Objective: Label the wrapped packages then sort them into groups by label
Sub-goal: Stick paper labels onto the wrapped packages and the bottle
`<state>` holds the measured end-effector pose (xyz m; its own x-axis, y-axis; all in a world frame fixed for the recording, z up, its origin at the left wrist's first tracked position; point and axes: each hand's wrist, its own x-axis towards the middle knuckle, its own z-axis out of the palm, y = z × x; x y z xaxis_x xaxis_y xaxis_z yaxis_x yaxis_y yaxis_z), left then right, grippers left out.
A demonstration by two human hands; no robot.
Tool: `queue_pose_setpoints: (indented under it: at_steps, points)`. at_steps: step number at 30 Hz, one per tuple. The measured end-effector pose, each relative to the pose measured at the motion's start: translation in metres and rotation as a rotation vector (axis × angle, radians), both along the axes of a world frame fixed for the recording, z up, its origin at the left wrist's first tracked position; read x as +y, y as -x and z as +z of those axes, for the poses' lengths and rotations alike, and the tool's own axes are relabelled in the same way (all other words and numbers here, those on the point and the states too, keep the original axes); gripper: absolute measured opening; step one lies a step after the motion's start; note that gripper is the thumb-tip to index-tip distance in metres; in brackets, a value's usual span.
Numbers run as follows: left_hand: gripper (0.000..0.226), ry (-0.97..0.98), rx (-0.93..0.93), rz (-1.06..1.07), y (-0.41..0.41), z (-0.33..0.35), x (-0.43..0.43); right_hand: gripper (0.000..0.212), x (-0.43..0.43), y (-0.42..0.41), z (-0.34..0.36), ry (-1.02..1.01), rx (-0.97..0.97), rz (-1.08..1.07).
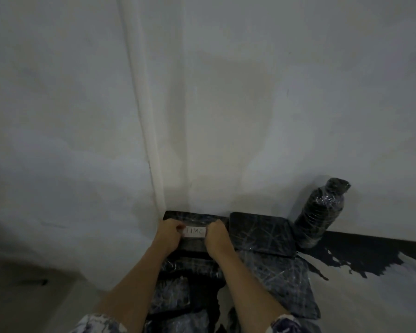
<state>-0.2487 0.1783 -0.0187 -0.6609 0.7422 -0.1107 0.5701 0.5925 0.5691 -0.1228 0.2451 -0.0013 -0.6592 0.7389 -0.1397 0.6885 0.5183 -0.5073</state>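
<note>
A small white paper label (194, 232) with handwritten letters lies on a flat black package wrapped in clear film (192, 218) that rests against the wall. My left hand (167, 234) pinches the label's left end and my right hand (217, 237) presses its right end. Another flat wrapped package (262, 233) lies just to the right. A wrapped bottle-shaped package (322, 213) stands upright against the wall at the far right. Several more wrapped flat packages (173, 296) are stacked below my forearms.
A white wall (226, 104) with a vertical ridge (144, 116) rises directly behind the packages. A larger wrapped package (279, 280) lies at the lower right. Black paint (360, 253) marks the pale floor at the right.
</note>
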Motion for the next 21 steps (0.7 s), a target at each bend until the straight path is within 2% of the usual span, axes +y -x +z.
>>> queue_pose_setpoints:
  at_steps: [6, 8, 11, 13, 15, 19, 21]
  points:
    - [0.026, 0.063, 0.152, -0.079, 0.004, -0.005, -0.002, 0.027, -0.004, 0.005, -0.012, -0.127, -0.147, -0.017]
    - [0.027, 0.084, 0.258, -0.086, 0.003, -0.004, -0.006, 0.026, -0.007, 0.007, -0.012, -0.161, -0.171, -0.052]
    - [0.022, -0.008, 0.386, -0.192, -0.002, -0.003, -0.008, 0.022, -0.011, 0.011, -0.013, -0.253, -0.126, -0.008]
    - [0.025, -0.047, 0.346, -0.311, -0.009, -0.003, -0.007, 0.029, -0.014, 0.014, -0.015, -0.196, -0.046, 0.094]
    - [0.034, 0.088, 0.265, -0.397, -0.016, -0.002, -0.006, 0.034, -0.018, 0.015, -0.016, -0.052, -0.029, 0.133]
    - [0.045, 0.306, 0.215, -0.424, -0.014, -0.001, -0.002, 0.027, -0.013, 0.007, -0.014, 0.045, 0.008, 0.002]
    - [0.050, 0.351, 0.203, -0.396, -0.014, 0.000, -0.002, 0.033, -0.010, 0.002, -0.011, 0.039, -0.030, -0.041]
